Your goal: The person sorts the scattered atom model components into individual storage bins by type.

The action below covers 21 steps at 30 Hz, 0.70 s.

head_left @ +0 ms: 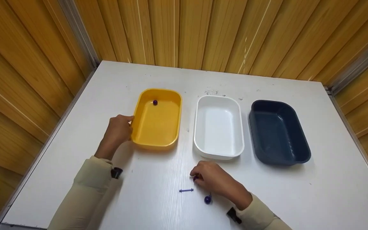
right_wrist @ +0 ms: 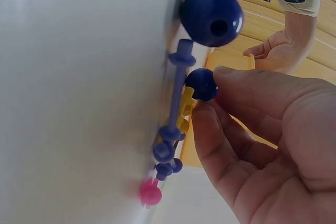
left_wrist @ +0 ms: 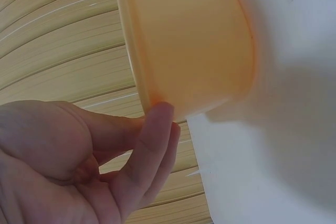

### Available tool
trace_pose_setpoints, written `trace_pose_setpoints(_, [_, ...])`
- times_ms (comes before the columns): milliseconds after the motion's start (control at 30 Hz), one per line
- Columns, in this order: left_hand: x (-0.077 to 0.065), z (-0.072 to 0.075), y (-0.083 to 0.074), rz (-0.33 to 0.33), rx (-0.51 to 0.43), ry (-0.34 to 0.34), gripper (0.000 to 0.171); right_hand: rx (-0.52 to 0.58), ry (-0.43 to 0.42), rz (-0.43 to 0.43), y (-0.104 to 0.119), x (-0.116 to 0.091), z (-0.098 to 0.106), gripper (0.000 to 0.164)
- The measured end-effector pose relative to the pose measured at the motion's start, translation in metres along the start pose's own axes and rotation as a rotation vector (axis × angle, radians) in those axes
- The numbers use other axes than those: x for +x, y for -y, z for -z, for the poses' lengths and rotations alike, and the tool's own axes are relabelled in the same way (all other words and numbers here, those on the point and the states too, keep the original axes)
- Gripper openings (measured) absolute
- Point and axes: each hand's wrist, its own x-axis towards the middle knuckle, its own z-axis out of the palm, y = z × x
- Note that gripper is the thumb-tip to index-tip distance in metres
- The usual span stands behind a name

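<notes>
Left hand (head_left: 117, 129) pinching yellow tub (head_left: 155, 126) by its rim, right hand (head_left: 214, 179) pinching purple ball (right_wrist: 201, 84) near white tub (head_left: 219, 131), second ball (head_left: 155, 102) inside yellow tub only in head view, pink bit (right_wrist: 150, 193) only in right wrist view

On the surface (head_left: 152, 207), a row is formed by the left tray (head_left: 160, 124), the middle tray (head_left: 219, 129) and the right tray (head_left: 272, 131), with panels (head_left: 203, 35) set behind. A ball (head_left: 155, 102) is contained in the left tray's far part; that tray's left side is held by the left hand (head_left: 117, 129). Before the middle tray, a second ball (right_wrist: 202, 85) is pinched by the right hand (head_left: 216, 179). A rod (head_left: 186, 190) is laid nearer, with a third ball (head_left: 207, 199) placed to its right.
</notes>
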Motion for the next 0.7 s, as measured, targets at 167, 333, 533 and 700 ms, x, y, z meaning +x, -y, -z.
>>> trace_pose_setpoints(167, [0.0008,0.0005,-0.0005,0.022,-0.003,0.005,0.051,-0.035,-0.021,0.032,0.0006,0.0003,-0.0015,0.009])
trace_pose_setpoints(333, [0.0004,0.0011,0.0003,0.021,-0.014,0.009,0.050,-0.047,-0.023,0.036,0.0009,0.0012,-0.0019,0.010])
trace_pose_setpoints(533, [-0.0002,0.0012,0.0008,0.020,-0.035,0.017,0.049,-0.025,-0.021,0.035,0.0016,0.0034,-0.0007,0.012])
trace_pose_setpoints(700, [0.0000,0.0014,0.0004,0.011,-0.023,0.012,0.048,0.016,-0.034,0.021,0.0044,0.0067,0.0056,0.012])
